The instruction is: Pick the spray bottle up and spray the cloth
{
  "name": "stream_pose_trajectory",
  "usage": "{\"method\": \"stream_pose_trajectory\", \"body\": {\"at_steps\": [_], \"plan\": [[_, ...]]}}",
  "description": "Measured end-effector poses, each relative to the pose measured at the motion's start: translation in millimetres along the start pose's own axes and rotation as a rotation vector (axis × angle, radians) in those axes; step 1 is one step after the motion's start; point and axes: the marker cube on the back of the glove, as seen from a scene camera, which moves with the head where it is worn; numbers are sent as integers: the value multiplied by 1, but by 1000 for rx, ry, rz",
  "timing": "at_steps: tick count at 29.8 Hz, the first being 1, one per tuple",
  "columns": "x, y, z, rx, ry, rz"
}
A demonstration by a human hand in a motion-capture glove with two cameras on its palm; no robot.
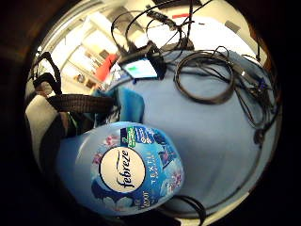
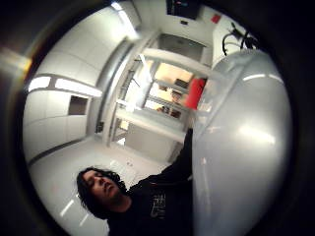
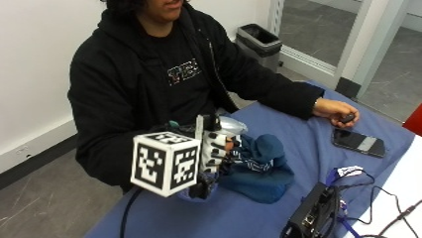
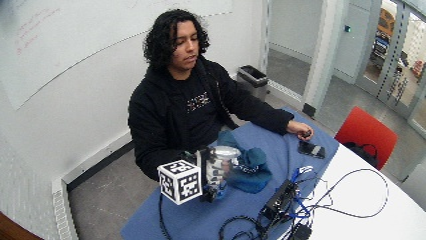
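One gloved right hand (image 3: 212, 151) is wrapping its fingers around the single spray bottle (image 1: 127, 169), gripping its body and holding it upright near the tabletop's (image 3: 310, 163) corner closest to the person's seat. In the little finger side palm view the bottle's blue label is filling the space next to the palm, with the blue cover of the tabletop spreading out beyond it. In the thumb side palm view the bottle's pale, glossy side is sitting right against the palm. Whether the bottle's base is touching the tabletop or hanging just above it cannot be told.

One dark blue cloth (image 3: 264, 168) is lying bunched up on the tabletop just beside the bottle, on the side away from that corner; it seems to be touching the gloved fingers, though this is not certain.

Farther along the edge where the person is sitting, one bare left hand (image 3: 338, 112) is resting on the tabletop. One dark phone (image 3: 358, 142) is lying flat near it. Toward the opposite edge, one small black box (image 3: 313, 213) is standing with several cables (image 1: 207, 80) coiling around it.
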Motion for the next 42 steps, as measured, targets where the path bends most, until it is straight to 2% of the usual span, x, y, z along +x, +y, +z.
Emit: {"method": "stream_pose_trajectory", "body": {"at_steps": [4,11,20,27,35,38,42], "plan": [[-23,-2,22,-154,128,90],[-21,35,28,-542,387,223],[-19,38,53,-786,617,384],[-8,43,74,-922,680,454],[-19,37,94,-973,628,421],[-44,26,107,-949,551,327],[-96,11,136,-853,409,121]]}}
